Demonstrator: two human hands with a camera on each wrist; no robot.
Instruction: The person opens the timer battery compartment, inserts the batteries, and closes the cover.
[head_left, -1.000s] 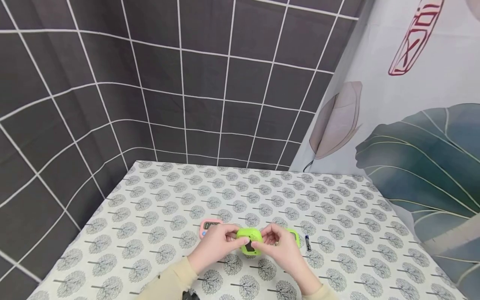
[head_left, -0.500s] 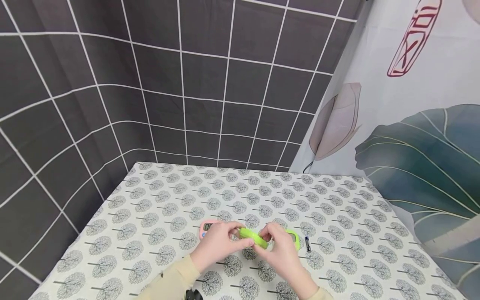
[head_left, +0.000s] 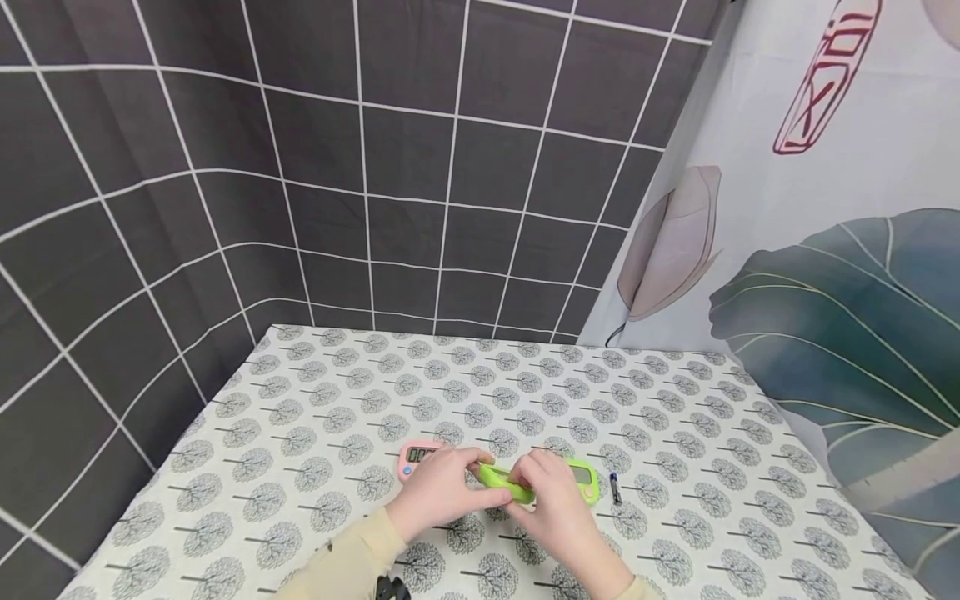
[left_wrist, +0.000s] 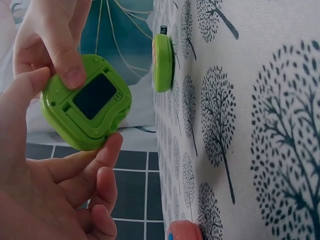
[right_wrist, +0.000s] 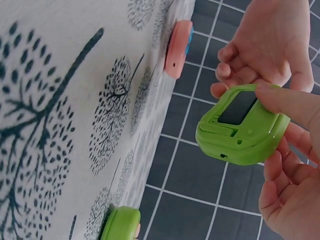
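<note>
Just above the table, both hands hold a green digital timer (head_left: 507, 484) between them, its back with a dark rectangle showing in the wrist views. My left hand (head_left: 444, 490) pinches one side of it, thumb on one edge and fingertips on the other. On the opposite side my right hand (head_left: 552, 506) grips it, with the thumb (right_wrist: 285, 102) pressing on the back beside the dark rectangle. A pink timer (head_left: 411, 456) lies behind the left hand, partly covered by it. Next to the right hand lies another green timer (head_left: 587, 481), partly hidden.
A small dark battery (head_left: 616, 488) lies right of the second green timer. The tablecloth (head_left: 352, 417) has a tree print. A dark gridded curtain (head_left: 405, 217) stands behind the table, and a pale printed cloth (head_left: 750, 192) hangs at the right.
The held green timer has tilted from showing its back to lying nearly edge-on in the head view. My right hand has shifted slightly left, leaving more of the second green timer visible.
</note>
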